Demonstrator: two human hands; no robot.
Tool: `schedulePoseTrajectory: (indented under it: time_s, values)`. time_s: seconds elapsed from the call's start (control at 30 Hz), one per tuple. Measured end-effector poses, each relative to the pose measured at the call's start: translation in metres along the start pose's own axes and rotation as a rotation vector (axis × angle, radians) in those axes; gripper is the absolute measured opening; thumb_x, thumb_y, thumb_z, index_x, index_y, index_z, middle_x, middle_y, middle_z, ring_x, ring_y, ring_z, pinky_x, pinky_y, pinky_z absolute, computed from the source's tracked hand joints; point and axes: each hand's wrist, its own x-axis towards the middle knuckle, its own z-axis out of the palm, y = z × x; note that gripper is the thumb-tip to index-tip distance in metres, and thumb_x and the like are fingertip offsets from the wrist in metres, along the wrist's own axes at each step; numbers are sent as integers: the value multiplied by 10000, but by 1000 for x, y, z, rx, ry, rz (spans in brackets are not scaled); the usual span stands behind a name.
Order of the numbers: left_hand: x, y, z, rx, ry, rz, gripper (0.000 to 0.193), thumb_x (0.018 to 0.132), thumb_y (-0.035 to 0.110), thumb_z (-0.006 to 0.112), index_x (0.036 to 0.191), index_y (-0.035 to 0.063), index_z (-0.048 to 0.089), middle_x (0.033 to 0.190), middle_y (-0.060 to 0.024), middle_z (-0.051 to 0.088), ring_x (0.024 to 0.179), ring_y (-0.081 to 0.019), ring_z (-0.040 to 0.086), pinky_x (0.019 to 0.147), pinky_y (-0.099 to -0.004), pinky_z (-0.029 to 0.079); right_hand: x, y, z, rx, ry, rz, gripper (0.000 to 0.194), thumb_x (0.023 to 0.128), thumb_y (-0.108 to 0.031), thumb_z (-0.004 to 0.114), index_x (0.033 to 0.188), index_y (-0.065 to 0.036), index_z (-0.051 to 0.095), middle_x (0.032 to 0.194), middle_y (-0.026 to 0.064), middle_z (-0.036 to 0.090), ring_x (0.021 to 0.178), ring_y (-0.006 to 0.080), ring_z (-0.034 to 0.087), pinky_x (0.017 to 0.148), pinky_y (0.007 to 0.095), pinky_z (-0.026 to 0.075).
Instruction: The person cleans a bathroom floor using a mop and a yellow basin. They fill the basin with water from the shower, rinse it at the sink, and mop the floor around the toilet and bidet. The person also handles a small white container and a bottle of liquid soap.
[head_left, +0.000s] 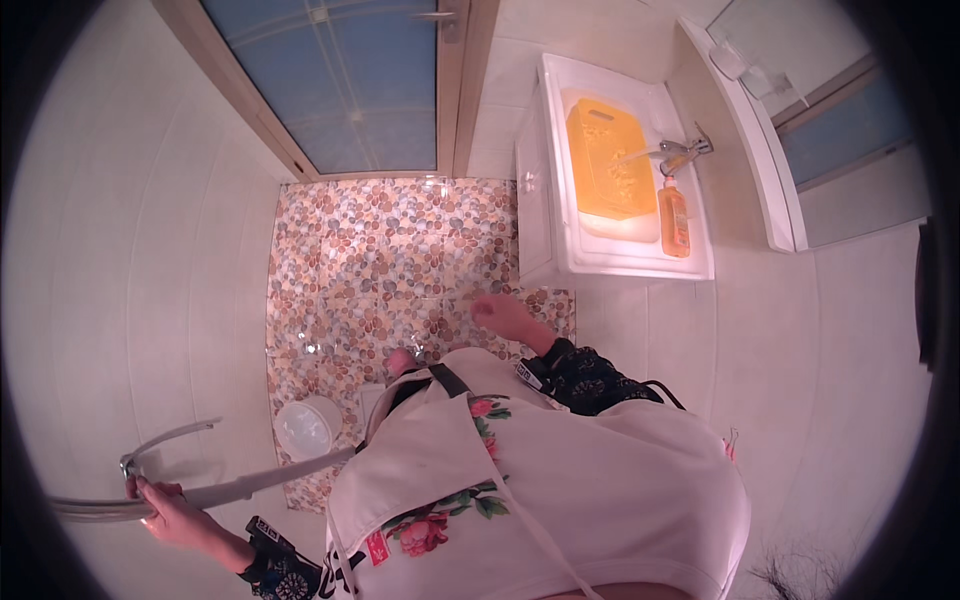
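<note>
At the lower left, my left hand (171, 511) has its fingers around a chrome wall fitting (127, 469). A thin curved tube (169, 436) sticks out above that fitting. From the fitting a pale, thick hose or pipe (262, 480) runs right towards my waist, where my apron (622, 465) hides the rest. My right hand (506, 316) hangs over the pebble-patterned floor in front of me, fingers curled in, and nothing shows in it. The basin cabinet is the nearest thing to it.
A yellow plastic tub (611, 154) sits in the white washbasin (637, 262) under a running tap (679, 150). Beside it stands an orange pump bottle (673, 221). A white bucket (306, 427) is on the floor (390, 255). Ahead is a door with blue panels (360, 82).
</note>
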Motion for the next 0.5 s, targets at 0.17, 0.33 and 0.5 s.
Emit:
schedulePoseTrajectory:
  time_s: [0.17,0.33,0.5]
  values:
    - [23,25,108,-180,-119,8,217,963,170,592,1030,-32,632,614,-4,487,593,-74,452,553,-261,413,-6,4,-15,134,121,40,206,806,-209,639,934,-57,692,833,103,698,775,223,674,706,359,519]
    - [73,-32,219,-491,-131,-165,387,942,186,618,596,72,487,549,23,466,512,-69,425,484,-257,388,-10,-7,-30,366,151,98,196,857,-119,601,1000,-8,675,815,90,697,732,149,657,667,286,511]
    - [119,-119,339,-511,-232,-359,123,919,120,605,918,-3,592,666,-65,584,578,-158,590,594,-303,499,8,-37,-31,495,245,429,180,884,-79,617,1049,-21,657,839,35,678,707,104,621,624,235,479]
